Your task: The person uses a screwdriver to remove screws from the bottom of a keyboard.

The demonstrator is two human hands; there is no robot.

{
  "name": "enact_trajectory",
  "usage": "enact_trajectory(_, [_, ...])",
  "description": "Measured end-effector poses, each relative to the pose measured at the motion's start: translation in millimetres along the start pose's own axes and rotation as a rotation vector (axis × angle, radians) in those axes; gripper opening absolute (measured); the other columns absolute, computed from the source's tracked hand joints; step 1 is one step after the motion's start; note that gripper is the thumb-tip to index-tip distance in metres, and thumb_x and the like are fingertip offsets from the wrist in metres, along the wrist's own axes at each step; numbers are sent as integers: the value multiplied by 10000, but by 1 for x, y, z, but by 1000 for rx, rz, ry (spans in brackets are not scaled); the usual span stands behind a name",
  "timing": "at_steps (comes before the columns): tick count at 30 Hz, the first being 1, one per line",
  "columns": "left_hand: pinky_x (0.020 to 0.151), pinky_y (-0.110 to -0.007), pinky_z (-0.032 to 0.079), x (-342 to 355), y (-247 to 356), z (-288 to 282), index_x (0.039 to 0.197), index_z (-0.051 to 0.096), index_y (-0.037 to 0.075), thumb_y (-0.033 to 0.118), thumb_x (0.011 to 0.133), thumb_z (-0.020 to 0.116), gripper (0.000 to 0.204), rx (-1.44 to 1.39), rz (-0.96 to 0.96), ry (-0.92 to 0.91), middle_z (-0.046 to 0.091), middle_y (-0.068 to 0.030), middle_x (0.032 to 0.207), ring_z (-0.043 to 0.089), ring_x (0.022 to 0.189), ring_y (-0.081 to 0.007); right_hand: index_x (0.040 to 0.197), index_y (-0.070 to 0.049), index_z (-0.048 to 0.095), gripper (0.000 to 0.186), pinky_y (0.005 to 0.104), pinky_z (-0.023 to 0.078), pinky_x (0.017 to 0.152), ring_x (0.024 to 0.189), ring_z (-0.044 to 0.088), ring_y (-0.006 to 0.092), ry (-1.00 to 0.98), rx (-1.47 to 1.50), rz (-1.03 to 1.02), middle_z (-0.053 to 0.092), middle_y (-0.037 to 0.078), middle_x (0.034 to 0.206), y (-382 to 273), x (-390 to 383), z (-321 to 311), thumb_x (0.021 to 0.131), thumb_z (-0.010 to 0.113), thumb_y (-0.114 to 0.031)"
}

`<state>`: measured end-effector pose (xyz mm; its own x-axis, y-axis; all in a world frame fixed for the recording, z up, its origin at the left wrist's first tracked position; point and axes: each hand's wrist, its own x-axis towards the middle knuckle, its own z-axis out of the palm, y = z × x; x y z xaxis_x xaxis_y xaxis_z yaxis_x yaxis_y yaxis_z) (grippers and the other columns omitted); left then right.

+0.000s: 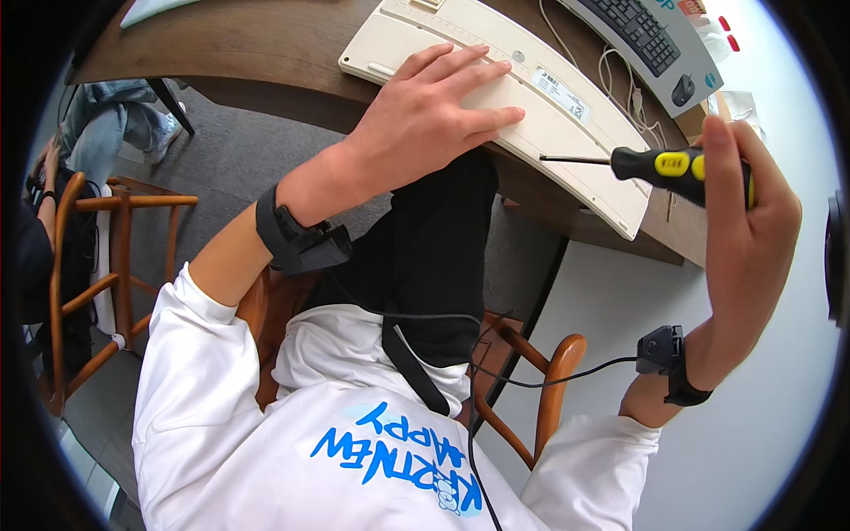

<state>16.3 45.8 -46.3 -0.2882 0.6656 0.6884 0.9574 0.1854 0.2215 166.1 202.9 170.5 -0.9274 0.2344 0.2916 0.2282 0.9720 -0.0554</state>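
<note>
A cream keyboard [575, 164] lies underside up along the desk's near edge, with a label and small holes on it. My left hand [429, 111] rests flat on its left half, fingers spread, holding nothing. My right hand [744, 221], at the keyboard's right end, is closed around a black and yellow screwdriver [655, 163]. The screwdriver lies nearly horizontal in view, its thin shaft pointing left over the keyboard; I cannot tell whether its tip touches the surface. Both wrists wear black strapped devices, the right one with a cable hanging from it.
A box picturing a black keyboard and mouse [633, 40] and pale cables [606, 71] lie behind the keyboard on the wooden desk [204, 49]. Wooden chair frames [562, 363] surround my lap. Another person [106, 133] sits at the left. A white wall stands at the right.
</note>
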Motion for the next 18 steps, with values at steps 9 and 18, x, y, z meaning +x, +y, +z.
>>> enact_trajectory(9, [1144,-414,342,1,1,-3,1185,716,294,287,889,684,298,-12,-1,-20,564,-45,1406,469,1351,-257,889,-13,673,398,248,341,513,545,472,107,18,-191,206,552,66,632,15,1,1,1020,547,-367])
enact_trajectory(18, [1149,-404,331,-2,-1,-1,1175,720,292,300,877,695,299,-11,-13,-14,559,-40,1414,450,1369,-249,1050,-70,630,175,255,457,747,797,590,165,-229,80,-68,631,95,910,2,-1,-15,1009,560,-225])
